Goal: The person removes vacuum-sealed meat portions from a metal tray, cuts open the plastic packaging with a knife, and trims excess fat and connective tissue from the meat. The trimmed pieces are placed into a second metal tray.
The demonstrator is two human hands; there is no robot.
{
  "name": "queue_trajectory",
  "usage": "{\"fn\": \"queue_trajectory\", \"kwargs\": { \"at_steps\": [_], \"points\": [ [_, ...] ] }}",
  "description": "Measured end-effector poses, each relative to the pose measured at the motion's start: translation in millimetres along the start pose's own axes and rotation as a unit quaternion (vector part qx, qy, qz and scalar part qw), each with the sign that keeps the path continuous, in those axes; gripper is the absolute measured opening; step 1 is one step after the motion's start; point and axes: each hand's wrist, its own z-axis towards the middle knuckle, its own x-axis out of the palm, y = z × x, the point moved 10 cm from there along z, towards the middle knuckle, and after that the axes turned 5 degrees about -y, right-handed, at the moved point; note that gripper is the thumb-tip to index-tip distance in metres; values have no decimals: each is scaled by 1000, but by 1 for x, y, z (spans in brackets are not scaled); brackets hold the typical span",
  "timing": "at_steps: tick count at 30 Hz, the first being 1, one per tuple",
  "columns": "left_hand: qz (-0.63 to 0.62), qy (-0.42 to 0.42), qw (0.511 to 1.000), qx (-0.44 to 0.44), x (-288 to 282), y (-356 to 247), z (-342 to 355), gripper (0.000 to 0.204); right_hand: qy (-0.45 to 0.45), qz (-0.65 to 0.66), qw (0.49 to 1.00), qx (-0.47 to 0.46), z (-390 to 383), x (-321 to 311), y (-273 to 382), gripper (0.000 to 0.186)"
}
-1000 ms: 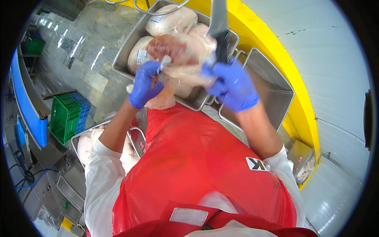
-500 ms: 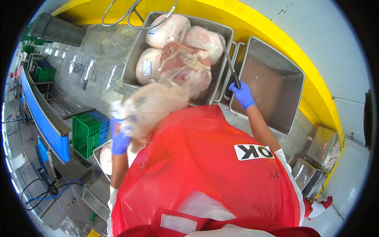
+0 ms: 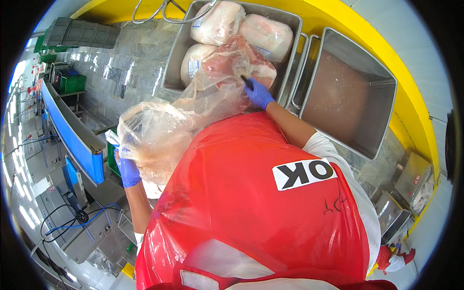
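Head view: our left hand (image 3: pixel 128 170), grip clamped on plastic bag (image 3: pixel 154 122); right hand (image 3: pixel 260 94) clasps dark handle (image 3: pixel 247 81). We judge bag limp, slippery; meat (image 3: pixel 261 70) heavy, best cradled underneath.

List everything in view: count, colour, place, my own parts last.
Steel tub: 1, grey, top centre
Wrapped meat pieces: 3, pale pink, in that tub
Exposed meat piece: 1, red, same tub
Plastic bag: 1, clear, over exposed meat and leftward
Second tub: at least 1, grey, right of the first
Handle: 1, black, beside exposed meat
Band: 1, yellow, behind the tubs
Long panel: 1, blue, left
Stacked crates: count unclear, grey, upper left
Green crates: at least 2, green, left
Cables: several, black and blue, lower left
Co-worker: 1, red and white clothing, lower right
Apron: 1, red, lower centre
Left grip: 1, blue glove, holding the bag
Right grip: 1, blue glove, holding the handle
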Motion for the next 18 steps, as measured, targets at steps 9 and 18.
{"fn": "queue_trajectory", "kwargs": {
  "at_steps": [9,18],
  "points": [
    [393,306,842,207,202,40,8,70,-27,275,922,272,-106,-69,-16,11],
    [425,423,757,259,441,176,-25,61,-109,240,910,321,-139,-89,5,11]
  ]
}}
